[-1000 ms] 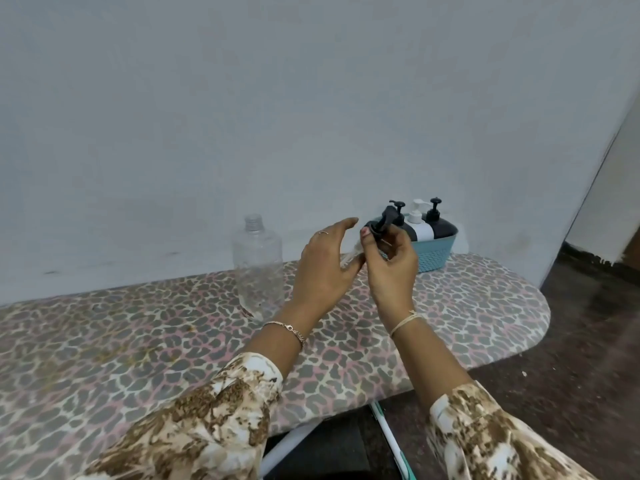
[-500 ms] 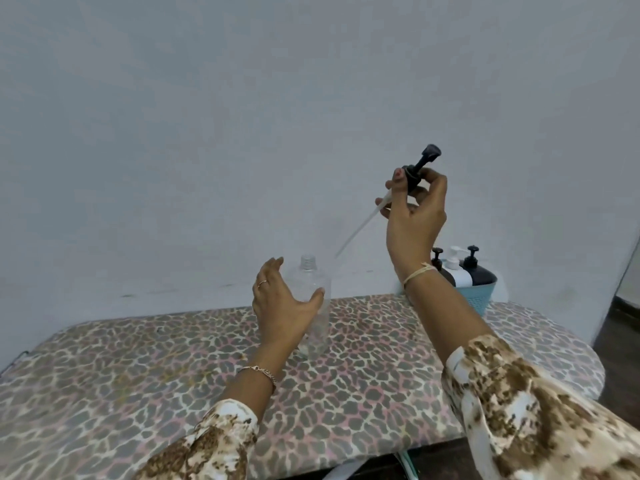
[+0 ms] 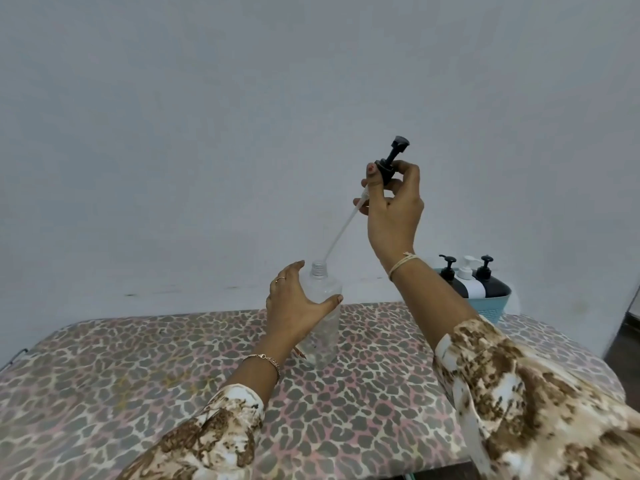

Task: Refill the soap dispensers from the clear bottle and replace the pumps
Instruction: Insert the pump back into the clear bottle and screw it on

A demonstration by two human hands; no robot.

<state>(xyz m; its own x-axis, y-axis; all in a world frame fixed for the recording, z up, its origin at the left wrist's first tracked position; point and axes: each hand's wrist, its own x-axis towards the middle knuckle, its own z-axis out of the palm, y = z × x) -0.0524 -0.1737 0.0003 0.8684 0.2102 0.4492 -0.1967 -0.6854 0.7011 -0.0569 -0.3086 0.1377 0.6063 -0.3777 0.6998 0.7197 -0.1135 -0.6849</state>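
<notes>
A: Clear bottle position?
B: Upright on the table; left hand wrapped around it.
A: Pump?
B: Above the bottle, pinched in right hand fingers; tube tip at bottle neck.

The leopard-spotted pink and grey board cover holds a see-through plastic bottle. The plastic basket is blue; the pump top is black.
</notes>
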